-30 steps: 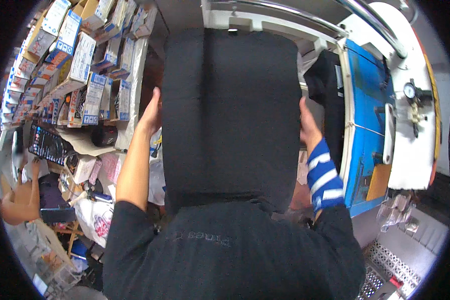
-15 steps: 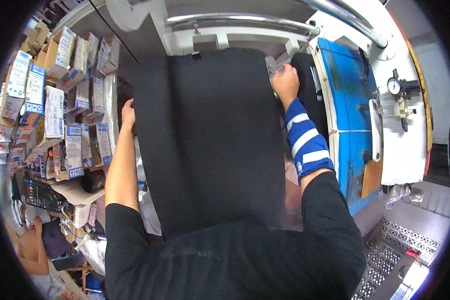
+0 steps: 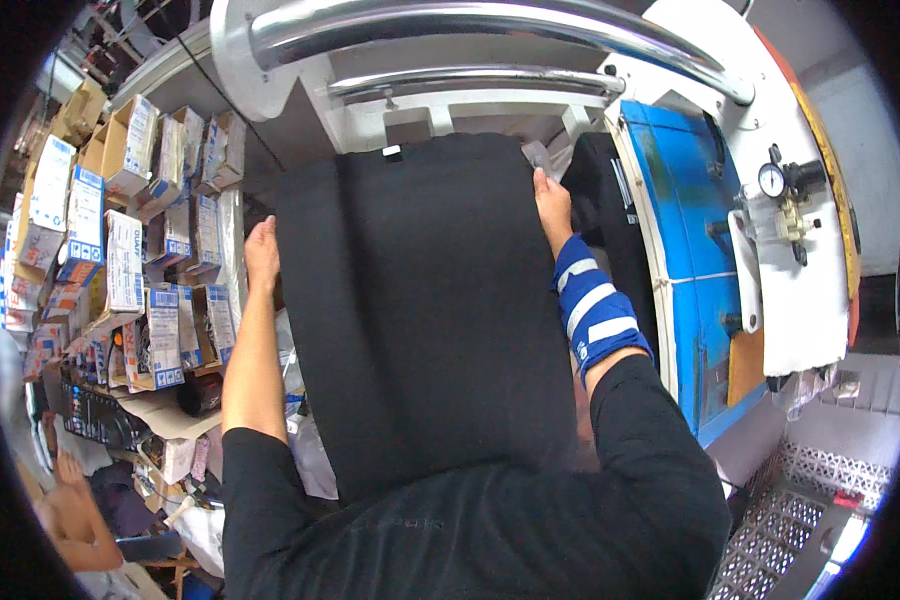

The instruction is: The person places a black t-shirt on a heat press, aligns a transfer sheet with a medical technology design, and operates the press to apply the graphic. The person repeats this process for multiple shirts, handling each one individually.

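Observation:
A broad black cloth (image 3: 450,300) spreads out in front of me, with a small white tag (image 3: 392,153) at its far edge. My left hand (image 3: 262,255) is closed at the cloth's left edge, its fingertips partly hidden. At the right edge, my right hand (image 3: 553,210) grips the cloth, thumb upward and the other fingers mostly out of sight. A blue sleeve band with pale stripes (image 3: 598,305) wraps my right forearm. Just right of that hand lies another dark cloth (image 3: 595,190) with white marks.
Chrome bars (image 3: 500,25) cross a white machine frame beyond the cloth. To the right are a blue panel (image 3: 685,240) and a pressure gauge (image 3: 772,180). Stacked cardboard boxes (image 3: 125,260) crowd the left; another person's arm (image 3: 80,520) shows at lower left.
The view has shifted, so the cloth and machine sit lower in the picture. My right hand has straightened against the cloth's edge, and the tag now shows white.

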The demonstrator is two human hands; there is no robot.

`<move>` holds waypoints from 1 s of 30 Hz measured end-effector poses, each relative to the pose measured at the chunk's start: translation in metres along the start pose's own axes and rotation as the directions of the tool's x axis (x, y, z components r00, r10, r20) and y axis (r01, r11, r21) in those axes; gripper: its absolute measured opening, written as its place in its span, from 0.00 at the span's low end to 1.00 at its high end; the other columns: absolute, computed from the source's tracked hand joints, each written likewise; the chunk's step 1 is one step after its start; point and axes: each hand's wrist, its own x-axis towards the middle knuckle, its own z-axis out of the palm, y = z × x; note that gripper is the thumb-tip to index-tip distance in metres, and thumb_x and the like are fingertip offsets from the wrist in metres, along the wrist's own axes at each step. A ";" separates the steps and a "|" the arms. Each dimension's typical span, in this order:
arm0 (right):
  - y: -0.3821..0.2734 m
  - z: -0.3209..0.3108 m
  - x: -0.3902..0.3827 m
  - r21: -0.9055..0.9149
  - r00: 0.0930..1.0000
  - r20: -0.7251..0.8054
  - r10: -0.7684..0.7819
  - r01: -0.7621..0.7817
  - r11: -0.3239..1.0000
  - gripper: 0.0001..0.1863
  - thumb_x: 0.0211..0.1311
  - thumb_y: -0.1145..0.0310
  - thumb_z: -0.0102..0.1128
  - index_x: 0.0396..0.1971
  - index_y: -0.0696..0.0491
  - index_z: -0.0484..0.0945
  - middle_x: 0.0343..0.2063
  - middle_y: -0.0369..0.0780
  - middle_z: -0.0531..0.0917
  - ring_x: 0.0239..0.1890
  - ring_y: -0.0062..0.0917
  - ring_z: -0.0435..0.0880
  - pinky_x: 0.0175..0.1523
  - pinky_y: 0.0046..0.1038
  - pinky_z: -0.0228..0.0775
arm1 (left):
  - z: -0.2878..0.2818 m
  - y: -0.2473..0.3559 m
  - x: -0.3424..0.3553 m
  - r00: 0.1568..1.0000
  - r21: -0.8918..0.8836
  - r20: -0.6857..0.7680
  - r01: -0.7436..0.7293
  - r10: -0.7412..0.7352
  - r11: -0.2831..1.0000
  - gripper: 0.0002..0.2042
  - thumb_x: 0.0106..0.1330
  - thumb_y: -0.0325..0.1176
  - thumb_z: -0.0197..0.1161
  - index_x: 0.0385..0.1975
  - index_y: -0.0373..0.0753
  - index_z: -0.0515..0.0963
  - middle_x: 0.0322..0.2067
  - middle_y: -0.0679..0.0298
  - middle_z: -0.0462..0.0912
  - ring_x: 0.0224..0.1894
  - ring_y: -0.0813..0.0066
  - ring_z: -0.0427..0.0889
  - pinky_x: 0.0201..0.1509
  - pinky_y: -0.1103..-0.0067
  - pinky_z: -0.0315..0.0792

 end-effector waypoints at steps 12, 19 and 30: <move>-0.023 -0.027 0.005 0.281 0.986 -0.102 0.128 -0.095 0.955 0.28 0.76 0.50 0.66 0.23 0.60 0.79 0.18 0.33 0.76 0.26 0.19 0.69 0.35 0.32 0.67 | -0.011 0.023 -0.006 0.985 0.060 -0.167 -0.025 0.035 0.998 0.23 0.77 0.50 0.64 0.30 0.31 0.81 0.23 0.54 0.80 0.28 0.68 0.76 0.38 0.67 0.72; -0.037 -0.033 0.004 -0.224 0.996 -0.069 0.055 -0.069 0.972 0.22 0.66 0.50 0.74 0.27 0.56 0.87 0.26 0.46 0.88 0.31 0.41 0.86 0.44 0.42 0.77 | -0.012 0.038 -0.008 0.991 0.168 -0.124 0.073 -0.052 0.983 0.20 0.75 0.46 0.66 0.33 0.31 0.84 0.27 0.52 0.85 0.31 0.59 0.84 0.40 0.67 0.76; -0.184 0.060 -0.100 -0.382 0.692 0.250 -0.678 0.713 0.587 0.27 0.68 0.49 0.61 0.58 0.52 0.83 0.57 0.44 0.82 0.64 0.43 0.78 0.71 0.60 0.63 | 0.102 0.188 -0.074 0.738 0.490 0.300 -0.663 0.604 0.566 0.18 0.73 0.37 0.62 0.60 0.41 0.81 0.56 0.60 0.82 0.61 0.57 0.79 0.73 0.50 0.65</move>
